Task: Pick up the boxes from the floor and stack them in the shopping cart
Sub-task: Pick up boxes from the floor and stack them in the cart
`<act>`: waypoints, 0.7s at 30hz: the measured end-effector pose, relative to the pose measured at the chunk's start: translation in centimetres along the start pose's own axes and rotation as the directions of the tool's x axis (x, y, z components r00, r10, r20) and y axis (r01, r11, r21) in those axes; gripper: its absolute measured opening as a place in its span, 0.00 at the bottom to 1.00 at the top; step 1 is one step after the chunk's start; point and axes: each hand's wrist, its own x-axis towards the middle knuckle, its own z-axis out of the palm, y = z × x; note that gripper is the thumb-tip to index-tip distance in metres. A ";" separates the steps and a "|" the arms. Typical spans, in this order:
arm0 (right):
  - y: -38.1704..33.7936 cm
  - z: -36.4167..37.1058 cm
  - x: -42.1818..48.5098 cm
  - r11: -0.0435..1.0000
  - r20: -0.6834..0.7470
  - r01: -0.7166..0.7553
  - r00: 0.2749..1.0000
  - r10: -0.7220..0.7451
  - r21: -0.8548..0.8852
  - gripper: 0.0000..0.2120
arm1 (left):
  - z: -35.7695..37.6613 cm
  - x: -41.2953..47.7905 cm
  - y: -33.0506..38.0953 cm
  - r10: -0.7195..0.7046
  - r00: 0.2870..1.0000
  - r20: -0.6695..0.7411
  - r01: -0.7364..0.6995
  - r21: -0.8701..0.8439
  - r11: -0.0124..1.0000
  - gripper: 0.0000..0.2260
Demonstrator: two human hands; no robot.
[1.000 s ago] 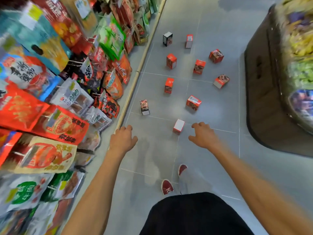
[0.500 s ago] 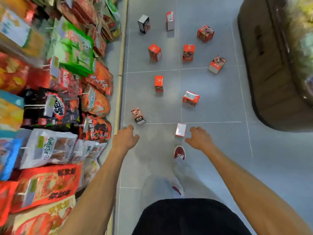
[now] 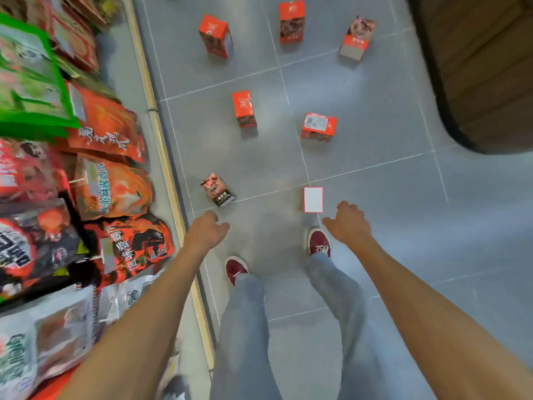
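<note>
my left hand point(image 3: 208, 230) hangs empty with the fingers loosely curled, and the dark box point(image 3: 218, 189) lies tilted on the floor point(image 3: 375, 116) just ahead of it. between the hands, nearer the right, the white-faced box point(image 3: 313, 199) lies flat. my right hand point(image 3: 349, 225) is empty too, half curled, just beside that box. i'd bend low and pinch each box by its long sides. i see no cart here.

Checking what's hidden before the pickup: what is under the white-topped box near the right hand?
The white-topped box stands on the grey floor tiles, beside a grout line. Its top face covers the sides and whatever lies beneath.
</note>
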 end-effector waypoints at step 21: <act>-1.8 26.4 32.7 0.906 -0.341 -0.259 0.863 0.372 0.334 0.45 | 15.9 40.4 -8.6 -0.293 0.930 -0.222 0.179 -0.424 0.888 0.33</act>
